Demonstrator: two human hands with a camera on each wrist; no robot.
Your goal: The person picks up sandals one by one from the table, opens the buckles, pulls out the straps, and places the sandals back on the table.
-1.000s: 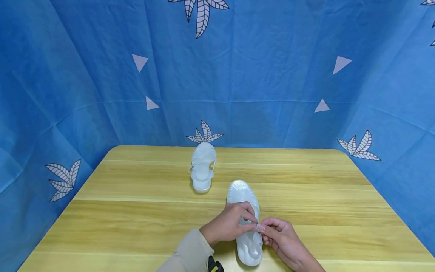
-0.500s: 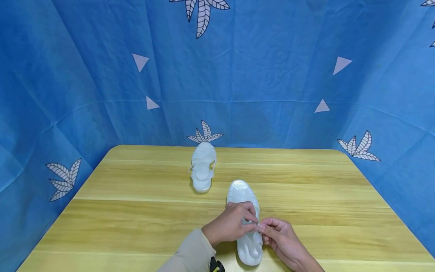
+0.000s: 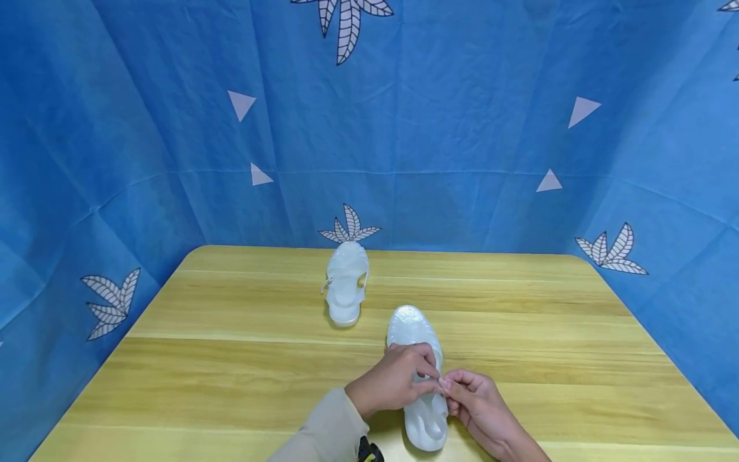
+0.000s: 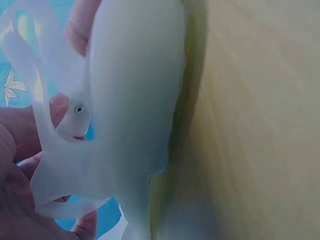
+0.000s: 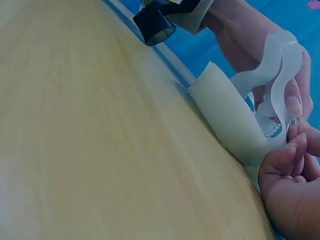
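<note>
A translucent white jelly sandal (image 3: pixel 427 423) lies on the table, toe pointing away, partly covered by my left hand (image 3: pixel 389 382). That hand reaches across it, thumb and fingertip pinching the thin sandal strap (image 5: pixel 280 95) on the right side. From the right, my right hand (image 3: pixel 482 410) pinches the strap at the same spot, the two hands' fingertips meeting. A small metal buckle (image 5: pixel 293 121) shows between the fingertips in the right wrist view. The left wrist view shows the sole (image 4: pixel 135 100) close up, with a rivet (image 4: pixel 79 109) beyond it.
A matching white sandal (image 3: pixel 344 292) lies farther back, left of centre, its strap loose at the side. The wood-grain table (image 3: pixel 231 378) ends at a blue patterned cloth (image 3: pixel 462 128). A black wrist device (image 5: pixel 155 25) sits at the left sleeve.
Both hands keep their pinch at the strap, with only tiny finger shifts; the metal piece seen earlier between them is now more covered. The head view has drifted slightly.
</note>
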